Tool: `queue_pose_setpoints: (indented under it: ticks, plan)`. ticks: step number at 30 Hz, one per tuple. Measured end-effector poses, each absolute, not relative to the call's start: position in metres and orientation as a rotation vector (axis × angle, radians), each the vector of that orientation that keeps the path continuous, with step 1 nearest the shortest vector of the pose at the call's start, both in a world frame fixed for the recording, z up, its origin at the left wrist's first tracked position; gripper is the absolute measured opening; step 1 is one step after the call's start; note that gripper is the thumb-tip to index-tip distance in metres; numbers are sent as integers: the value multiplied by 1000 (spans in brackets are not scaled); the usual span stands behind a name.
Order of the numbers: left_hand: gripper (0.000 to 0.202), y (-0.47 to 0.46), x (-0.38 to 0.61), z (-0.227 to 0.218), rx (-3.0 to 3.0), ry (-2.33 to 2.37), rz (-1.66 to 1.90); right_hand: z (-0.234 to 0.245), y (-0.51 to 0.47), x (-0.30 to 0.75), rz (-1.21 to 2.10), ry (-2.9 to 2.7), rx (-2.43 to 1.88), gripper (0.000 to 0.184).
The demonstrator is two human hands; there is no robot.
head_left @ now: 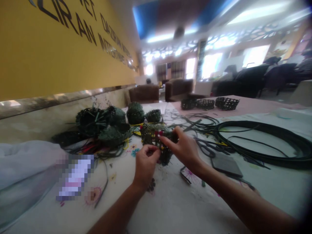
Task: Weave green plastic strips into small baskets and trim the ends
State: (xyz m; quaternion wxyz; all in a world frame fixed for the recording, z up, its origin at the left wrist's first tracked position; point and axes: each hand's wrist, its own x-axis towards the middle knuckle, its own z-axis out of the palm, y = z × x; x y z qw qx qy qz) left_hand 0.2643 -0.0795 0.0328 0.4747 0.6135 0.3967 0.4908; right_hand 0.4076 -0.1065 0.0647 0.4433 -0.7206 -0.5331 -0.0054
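My right hand (186,148) clasps a round, dark-green woven basket (151,138); at its near side my left hand (145,164) pinches, on what I cannot tell

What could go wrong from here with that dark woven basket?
The right hand and left hand are both at the woven basket; hard pressure might bend its openwork wall. Loose dark strips lie just beyond it and could snag. The flat grey block lies beside the right forearm and might get knocked.
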Motion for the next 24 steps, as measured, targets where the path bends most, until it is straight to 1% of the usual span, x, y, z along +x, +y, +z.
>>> queue_pose_setpoints:
  ticks: [10, 14, 19, 22, 24]
  plan:
    - [4, -78, 265, 33, 1493, 1021, 1127, 56, -107, 401, -195, -1369, -1776, 43]
    - [7, -76, 263, 35, 1552, 1001, 1176, 56, -106, 400, -189, -1383, -1787, 43]
    - [8, -73, 260, 32, 1662, 971, 1193, 60, -106, 401, -104, -1363, -1809, 43]
    - [3, -74, 261, 24, 1878, 953, 1335, 62, -104, 406, -36, -1308, -1811, 44]
    - [4, -75, 263, 20, 2107, 904, 1490, 63, -102, 410, -3, -1265, -1813, 46]
